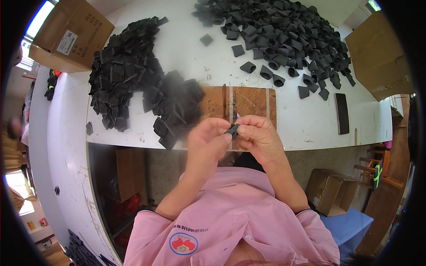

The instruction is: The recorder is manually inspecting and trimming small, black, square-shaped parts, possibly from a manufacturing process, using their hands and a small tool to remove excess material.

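Observation:
Close to the table's front edge, my left hand (pixel 207 141) and my right hand (pixel 259 135) meet with bent fingers on a small black fabric-like piece (pixel 233 130). The fingertips of both hands pinch it, and much of it is hidden by them. Under and beyond the hands lies a worn brown board (pixel 254 103) with a dark upright strip on it. Left of the hands spreads a heap of flat black pieces (pixel 126 73), with a blurred nearer heap (pixel 173 99) beside the board. Farther right is a large pile of short black open-ended sleeves (pixel 284 35).
A cardboard box (pixel 73 33) stands at the back left and another (pixel 379 55) at the right. A dark phone (pixel 342 113) lies on the white table (pixel 306 128). Below the table at right are an open carton (pixel 333 190) and a blue surface (pixel 353 228).

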`<action>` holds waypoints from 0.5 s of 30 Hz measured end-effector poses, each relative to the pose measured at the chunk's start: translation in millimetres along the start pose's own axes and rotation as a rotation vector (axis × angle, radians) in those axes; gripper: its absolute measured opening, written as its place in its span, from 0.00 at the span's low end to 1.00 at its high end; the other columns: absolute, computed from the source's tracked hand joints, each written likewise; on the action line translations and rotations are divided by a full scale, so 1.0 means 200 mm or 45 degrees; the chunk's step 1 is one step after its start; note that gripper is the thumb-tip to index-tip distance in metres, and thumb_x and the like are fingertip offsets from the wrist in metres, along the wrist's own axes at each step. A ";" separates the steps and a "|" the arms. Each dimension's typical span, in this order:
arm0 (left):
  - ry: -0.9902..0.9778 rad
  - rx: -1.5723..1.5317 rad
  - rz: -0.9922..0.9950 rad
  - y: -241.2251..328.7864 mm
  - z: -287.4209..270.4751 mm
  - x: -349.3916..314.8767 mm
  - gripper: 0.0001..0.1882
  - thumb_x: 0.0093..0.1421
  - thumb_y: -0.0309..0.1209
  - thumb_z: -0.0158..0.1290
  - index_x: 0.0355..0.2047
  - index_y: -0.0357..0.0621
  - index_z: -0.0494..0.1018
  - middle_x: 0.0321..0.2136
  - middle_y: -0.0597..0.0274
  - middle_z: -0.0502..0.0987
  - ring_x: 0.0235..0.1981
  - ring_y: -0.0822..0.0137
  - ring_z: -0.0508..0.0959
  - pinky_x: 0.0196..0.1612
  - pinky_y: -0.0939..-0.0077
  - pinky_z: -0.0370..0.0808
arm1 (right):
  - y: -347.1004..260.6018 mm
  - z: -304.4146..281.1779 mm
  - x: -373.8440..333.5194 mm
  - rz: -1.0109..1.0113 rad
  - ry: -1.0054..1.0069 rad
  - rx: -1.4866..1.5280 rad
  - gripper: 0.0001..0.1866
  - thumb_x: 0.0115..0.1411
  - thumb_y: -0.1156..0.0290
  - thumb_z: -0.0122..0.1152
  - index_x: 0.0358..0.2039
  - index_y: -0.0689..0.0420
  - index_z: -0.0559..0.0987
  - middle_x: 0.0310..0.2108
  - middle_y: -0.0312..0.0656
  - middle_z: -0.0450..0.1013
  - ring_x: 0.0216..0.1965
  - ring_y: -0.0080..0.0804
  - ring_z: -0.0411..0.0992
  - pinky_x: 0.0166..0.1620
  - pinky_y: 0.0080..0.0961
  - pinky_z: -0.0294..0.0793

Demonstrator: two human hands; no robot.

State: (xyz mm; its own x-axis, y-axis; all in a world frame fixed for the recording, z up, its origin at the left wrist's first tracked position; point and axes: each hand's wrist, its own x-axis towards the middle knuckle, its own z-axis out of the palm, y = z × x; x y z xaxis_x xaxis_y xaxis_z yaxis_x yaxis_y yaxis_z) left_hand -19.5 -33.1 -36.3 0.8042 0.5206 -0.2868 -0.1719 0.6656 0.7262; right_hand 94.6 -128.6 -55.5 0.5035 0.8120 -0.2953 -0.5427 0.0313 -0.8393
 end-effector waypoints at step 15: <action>-0.494 -1.204 -0.279 0.26 0.03 0.15 0.09 0.56 0.20 0.40 0.37 0.29 0.66 0.31 0.48 0.73 0.05 0.79 0.56 0.08 0.89 0.51 | -0.36 0.17 0.27 -0.031 -0.544 -0.170 0.14 0.59 0.62 0.49 0.23 0.59 0.70 0.19 0.28 0.61 0.18 0.12 0.53 0.20 0.09 0.53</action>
State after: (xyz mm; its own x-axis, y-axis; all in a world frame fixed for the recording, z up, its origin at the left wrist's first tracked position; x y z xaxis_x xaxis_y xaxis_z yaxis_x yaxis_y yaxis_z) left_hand -1.8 14.3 -3.2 0.9702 0.2420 -0.0111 -0.2409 0.9588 -0.1508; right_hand 137.9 -67.6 5.3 0.1765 0.9808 -0.0832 -0.4286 0.0005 -0.9035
